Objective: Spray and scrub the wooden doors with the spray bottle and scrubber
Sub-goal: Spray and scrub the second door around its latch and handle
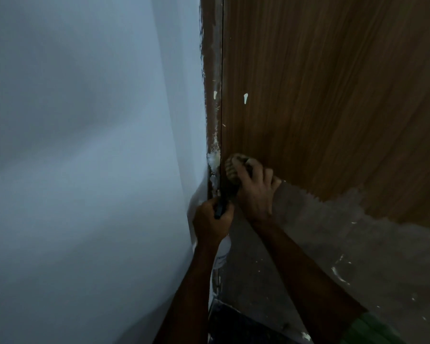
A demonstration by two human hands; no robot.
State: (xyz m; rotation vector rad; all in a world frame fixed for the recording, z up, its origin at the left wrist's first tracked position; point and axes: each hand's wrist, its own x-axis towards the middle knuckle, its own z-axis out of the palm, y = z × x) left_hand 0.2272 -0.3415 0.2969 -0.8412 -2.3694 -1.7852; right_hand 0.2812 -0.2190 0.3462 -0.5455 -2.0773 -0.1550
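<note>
Two hands busy, right hand (255, 187) gripping scrubber (233, 167) against door (320, 95), left hand (212, 219) clutching spray bottle (222, 252)

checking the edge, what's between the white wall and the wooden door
In the head view, a brown door frame strip smeared with white paint lies between the wall and the wooden door.

The scrubber (236, 167) presses on the door (333, 95), right of the wall (85, 145), above the spray bottle (222, 252).

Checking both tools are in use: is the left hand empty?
No, the left hand grips the spray bottle while the right hand presses the scrubber on the door.
</note>
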